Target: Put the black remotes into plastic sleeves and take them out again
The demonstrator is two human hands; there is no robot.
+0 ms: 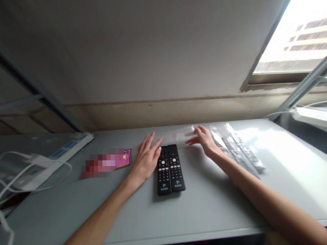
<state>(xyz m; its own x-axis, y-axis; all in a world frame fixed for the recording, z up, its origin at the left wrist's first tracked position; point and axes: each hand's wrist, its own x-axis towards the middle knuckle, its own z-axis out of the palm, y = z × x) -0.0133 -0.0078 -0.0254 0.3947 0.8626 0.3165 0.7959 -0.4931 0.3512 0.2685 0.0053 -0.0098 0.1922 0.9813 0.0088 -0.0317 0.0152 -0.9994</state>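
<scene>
Ample desk (209,211) between remotes (163,172) and front edge (194,236)

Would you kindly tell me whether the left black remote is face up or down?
Face up: the left black remote shows its buttons and logo.

Two elongated black plastic remote controls (172,170) lie face-up, side by side; a clear plastic sleeve (176,136), seemingly flat, lies beyond.

Remotes (163,175) are matt plastic, wrappers (244,151) glossy film, the desk (204,211) perhaps metal.
</scene>
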